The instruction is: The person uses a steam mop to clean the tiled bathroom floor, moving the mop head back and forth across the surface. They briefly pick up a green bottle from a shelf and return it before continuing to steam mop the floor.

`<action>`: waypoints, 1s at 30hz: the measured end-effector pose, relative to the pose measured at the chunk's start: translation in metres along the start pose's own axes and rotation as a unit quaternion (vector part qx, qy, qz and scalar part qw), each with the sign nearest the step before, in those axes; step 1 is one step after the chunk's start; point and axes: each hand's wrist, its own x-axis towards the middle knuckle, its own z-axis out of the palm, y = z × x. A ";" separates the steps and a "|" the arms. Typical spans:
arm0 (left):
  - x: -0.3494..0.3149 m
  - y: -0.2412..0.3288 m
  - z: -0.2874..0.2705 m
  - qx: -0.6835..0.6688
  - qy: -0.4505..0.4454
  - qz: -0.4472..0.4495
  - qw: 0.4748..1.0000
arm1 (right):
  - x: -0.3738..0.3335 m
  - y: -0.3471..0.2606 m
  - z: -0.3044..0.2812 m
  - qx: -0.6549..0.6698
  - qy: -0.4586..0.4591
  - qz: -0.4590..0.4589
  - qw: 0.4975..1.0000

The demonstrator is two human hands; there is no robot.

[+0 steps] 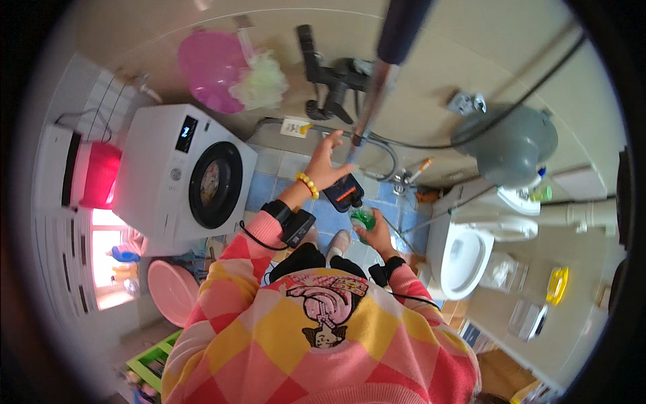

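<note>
My left hand [326, 168], a yellow bead bracelet at its wrist, is raised with fingers apart beside a long pole [374, 94] that rises toward the top of the view. Its thumb reaches close to the pole; whether it touches, I cannot tell. Just below this hand is a dark, boxy device part [345, 192] with an orange strip. My right hand [381, 234] is wrapped round a see-through green container [364, 218] close to the dark part's lower end. The container's full shape is partly hidden by the fingers.
A white front-loading washing machine [158, 172] stands at left, with a pink basin [173, 291] nearer me. To the right is a white toilet [464, 259], lid raised. A grey hose [393, 158] curves along the wall base above blue floor tiles [261, 191].
</note>
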 end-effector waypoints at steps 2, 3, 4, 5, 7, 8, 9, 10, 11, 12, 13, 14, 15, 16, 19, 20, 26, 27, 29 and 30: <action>-0.022 -0.006 -0.022 0.062 -0.002 -0.035 0.997 | 0.010 -0.019 0.009 -0.015 -0.050 -0.006 0.999; -0.040 -0.011 -0.032 0.045 0.011 -0.044 0.998 | 0.013 -0.029 0.014 -0.002 -0.072 -0.042 0.997; -0.059 -0.017 -0.044 0.018 0.020 -0.074 0.997 | 0.017 -0.040 0.020 0.024 -0.087 -0.075 0.993; -0.080 -0.024 -0.056 -0.049 -0.002 -0.138 0.989 | 0.018 -0.052 0.028 0.049 -0.105 -0.107 0.987; -0.135 -0.039 -0.088 -0.025 -0.066 -0.224 0.972 | 0.019 -0.075 0.049 0.080 -0.147 -0.148 0.975; -0.170 -0.047 -0.103 0.057 -0.051 -0.193 0.978 | 0.016 -0.086 0.062 0.048 -0.142 -0.181 0.972; -0.206 -0.053 -0.116 0.053 -0.005 -0.145 0.988 | 0.015 -0.095 0.075 0.083 -0.187 -0.168 0.964; -0.241 -0.061 -0.128 0.064 0.037 -0.184 0.980 | 0.014 -0.104 0.092 0.130 -0.236 -0.158 0.950; -0.275 -0.067 -0.136 0.077 0.077 -0.223 0.969 | 0.013 -0.112 0.109 0.063 -0.245 -0.182 0.950; -0.309 -0.072 -0.143 0.088 0.113 -0.262 0.954 | 0.012 -0.119 0.125 0.017 -0.253 -0.230 0.940; -0.347 -0.077 -0.150 0.063 0.150 -0.267 0.950 | 0.005 -0.126 0.149 -0.041 -0.235 -0.242 0.940; -0.385 -0.082 -0.160 0.037 0.186 -0.273 0.943 | 0.000 -0.134 0.172 -0.024 -0.277 -0.259 0.925; -0.425 -0.084 -0.166 0.039 0.208 -0.299 0.930 | -0.008 -0.142 0.196 -0.018 -0.318 -0.255 0.913; -0.465 -0.085 -0.168 0.000 0.264 -0.317 0.911 | -0.024 -0.150 0.222 -0.009 -0.339 -0.267 0.902; -0.585 -0.077 -0.168 -0.039 0.382 -0.384 0.840 | -0.079 -0.187 0.301 0.020 -0.435 -0.287 0.853; -0.627 -0.077 -0.167 -0.047 0.409 -0.378 0.829 | -0.107 -0.201 0.329 0.035 -0.460 -0.297 0.836; -0.816 -0.060 -0.167 -0.037 0.539 -0.454 0.709 | -0.257 -0.282 0.474 0.059 -0.561 -0.378 0.734; -0.842 -0.059 -0.161 -0.037 0.560 -0.455 0.691 | -0.285 -0.291 0.490 0.056 -0.561 -0.411 0.716; -0.875 -0.049 -0.160 -0.033 0.597 -0.440 0.670 | -0.326 -0.318 0.521 0.056 -0.582 -0.431 0.688; -0.889 -0.046 -0.159 -0.046 0.618 -0.431 0.656 | -0.346 -0.332 0.536 0.063 -0.603 -0.425 0.672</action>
